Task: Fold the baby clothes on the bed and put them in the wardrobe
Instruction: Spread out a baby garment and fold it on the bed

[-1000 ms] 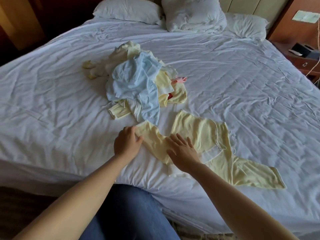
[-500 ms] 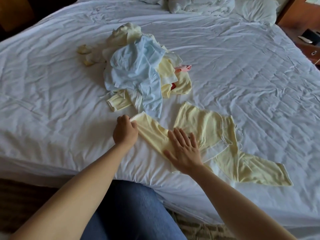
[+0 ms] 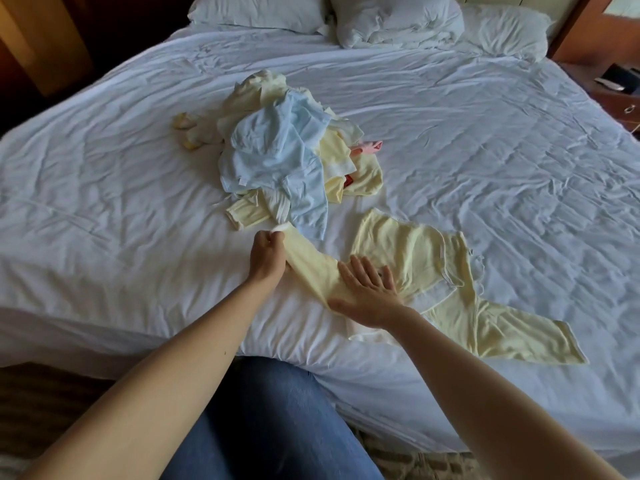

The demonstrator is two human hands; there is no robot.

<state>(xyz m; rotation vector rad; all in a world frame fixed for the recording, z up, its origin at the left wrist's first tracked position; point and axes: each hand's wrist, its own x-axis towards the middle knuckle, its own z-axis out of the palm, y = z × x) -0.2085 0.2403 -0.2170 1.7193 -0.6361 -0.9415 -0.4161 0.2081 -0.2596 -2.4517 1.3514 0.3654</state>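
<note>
A pale yellow baby top [image 3: 408, 251] lies spread flat near the front edge of the white bed [image 3: 485, 140], its right sleeve reaching toward the lower right. My left hand [image 3: 266, 254] pinches the cuff end of its left sleeve, lifted slightly off the sheet. My right hand [image 3: 369, 292] lies flat, fingers spread, pressing on the top where that sleeve meets the body. Behind them sits a loose pile of baby clothes [image 3: 277, 157], light blue on top with yellow, white and pink pieces under it.
Three white pillows [image 3: 394, 19] line the head of the bed. A wooden nightstand [image 3: 613, 88] with dark objects stands at the far right. My knee in blue jeans [image 3: 270, 420] presses against the bed's front edge.
My left hand has pulled the sleeve's cuff up and out to the left, stretching the sleeve. My right hand has stayed flat on the top. The view tilted up, showing the pillows again.
</note>
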